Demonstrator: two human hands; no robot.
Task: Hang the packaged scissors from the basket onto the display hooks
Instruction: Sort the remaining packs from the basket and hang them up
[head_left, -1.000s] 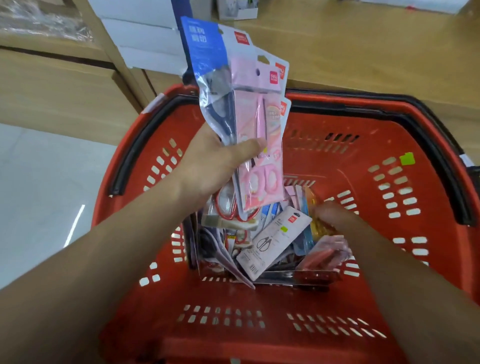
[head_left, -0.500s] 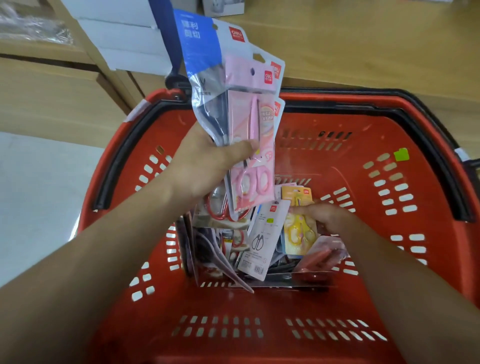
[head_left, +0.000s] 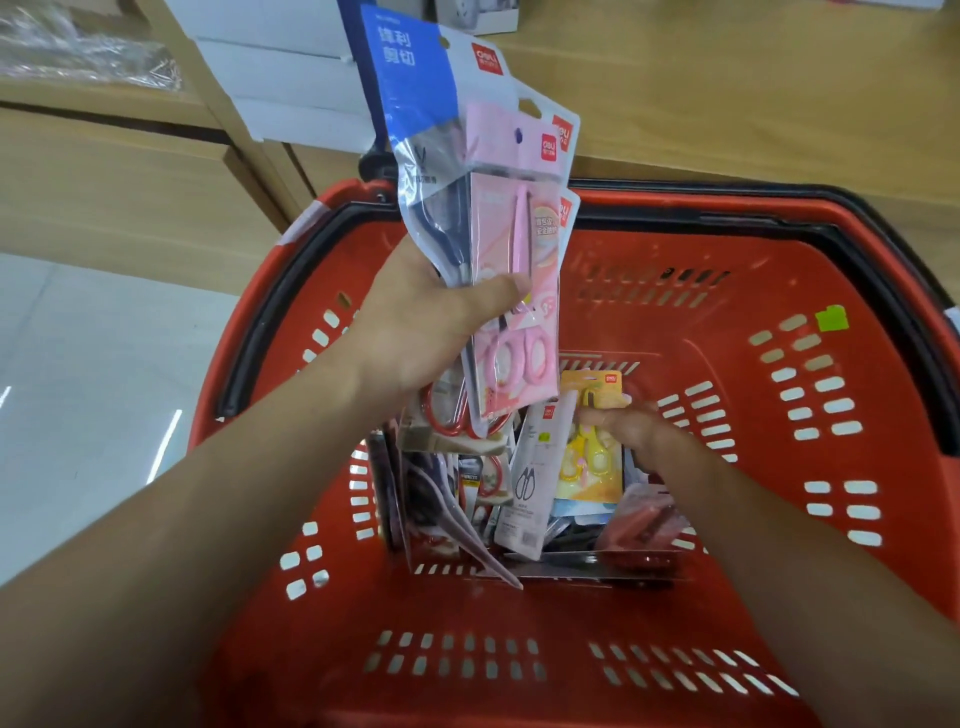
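A red plastic basket (head_left: 727, 291) with black handles sits below me. My left hand (head_left: 426, 322) grips a bunch of scissor packs (head_left: 467, 171) upright above it: a blue-topped pack in front, pink ones and a red-handled pair behind. Down inside the basket, my right hand (head_left: 628, 423) pinches a yellow scissor pack (head_left: 589, 457) by its upper part, lifted partly out of the pile. Several more packs (head_left: 524, 493) stand in a clear tray on the basket floor. No display hooks are in view.
Wooden shelving (head_left: 727, 93) runs behind the basket, with white boxes (head_left: 280, 67) on it at upper left. Pale tiled floor (head_left: 78, 389) lies to the left.
My right hand reached into the pile, took the yellow pack and raised it. My left hand lifted its bunch slightly higher.
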